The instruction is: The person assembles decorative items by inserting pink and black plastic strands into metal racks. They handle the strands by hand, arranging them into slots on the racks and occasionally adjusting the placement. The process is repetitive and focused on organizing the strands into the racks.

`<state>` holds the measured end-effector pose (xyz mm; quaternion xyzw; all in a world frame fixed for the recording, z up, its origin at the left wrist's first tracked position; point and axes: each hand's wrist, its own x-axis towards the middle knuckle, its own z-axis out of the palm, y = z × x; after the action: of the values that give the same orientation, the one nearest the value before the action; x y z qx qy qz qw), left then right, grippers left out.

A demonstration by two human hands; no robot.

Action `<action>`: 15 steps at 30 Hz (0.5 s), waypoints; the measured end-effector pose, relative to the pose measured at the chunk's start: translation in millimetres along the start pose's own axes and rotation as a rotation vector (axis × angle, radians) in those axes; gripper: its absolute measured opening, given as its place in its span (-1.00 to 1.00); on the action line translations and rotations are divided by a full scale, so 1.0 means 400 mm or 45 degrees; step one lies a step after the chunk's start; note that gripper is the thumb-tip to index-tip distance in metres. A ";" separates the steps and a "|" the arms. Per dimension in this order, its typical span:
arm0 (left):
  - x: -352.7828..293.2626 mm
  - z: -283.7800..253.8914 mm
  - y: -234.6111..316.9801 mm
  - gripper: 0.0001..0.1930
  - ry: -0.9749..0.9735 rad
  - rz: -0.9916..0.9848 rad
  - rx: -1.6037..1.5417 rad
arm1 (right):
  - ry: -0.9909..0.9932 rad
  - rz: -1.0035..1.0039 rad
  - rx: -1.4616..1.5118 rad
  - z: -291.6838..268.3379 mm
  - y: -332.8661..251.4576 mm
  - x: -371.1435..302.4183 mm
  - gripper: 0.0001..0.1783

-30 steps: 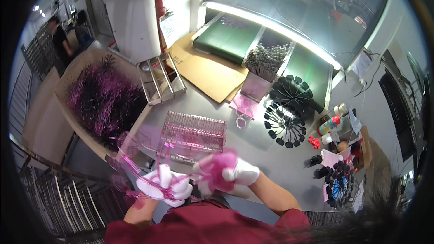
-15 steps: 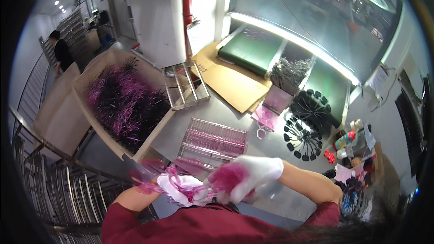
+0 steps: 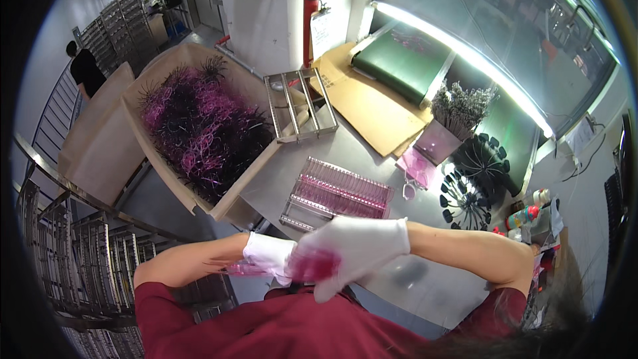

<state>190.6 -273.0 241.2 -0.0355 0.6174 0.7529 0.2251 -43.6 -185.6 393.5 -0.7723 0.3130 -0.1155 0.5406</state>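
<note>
Both my hands wear white gloves and meet low in front of my body, at the table's near edge. My left hand (image 3: pixel 269 254) is closed round thin, see-through pink plastic pieces (image 3: pixel 240 268), which stick out beside its wrist. My right hand (image 3: pixel 364 250) lies over the left hand's fingers, smeared by motion. A blurred pink patch shows at its fingertips; I cannot tell whether that is plastic or colour on the glove. Just beyond the hands, a metal rack (image 3: pixel 307 214) holds rows of similar pink pieces, its near part bare.
A large bin (image 3: pixel 266 159) of pink and black strands stands left, beside an unfilled metal rack (image 3: pixel 300 134). Cardboard (image 3: pixel 369 119), a green conveyor belt (image 3: pixel 399 60), pink glasses (image 3: pixel 409 189), black-tipped fans (image 3: pixel 466 199) and bottles (image 3: pixel 522 217) lie beyond. Metal racks (image 3: pixel 100 262) stand lower left. A person (image 3: pixel 85 72) is far left.
My view has shifted, so the table's things sit further right. The right hand has moved across the left hand's fingers. Fewer pink pieces show beside the left wrist.
</note>
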 end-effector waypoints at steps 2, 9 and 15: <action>0.003 0.008 0.057 -0.58 -0.028 -0.225 0.156 | -0.153 0.045 -0.515 0.017 -0.070 0.007 -0.59; -0.034 -0.016 0.130 -0.72 1.100 1.249 -0.064 | 0.914 -0.024 -0.155 0.110 0.060 -0.042 -0.78; -0.038 -0.051 0.280 -0.46 1.882 2.412 1.012 | 0.927 -0.285 1.980 0.298 0.200 0.095 -0.31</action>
<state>156.8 -312.0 343.9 0.0782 0.5620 0.1825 -0.8030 18.9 -135.5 268.3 -0.1247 0.2208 -0.5896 0.7668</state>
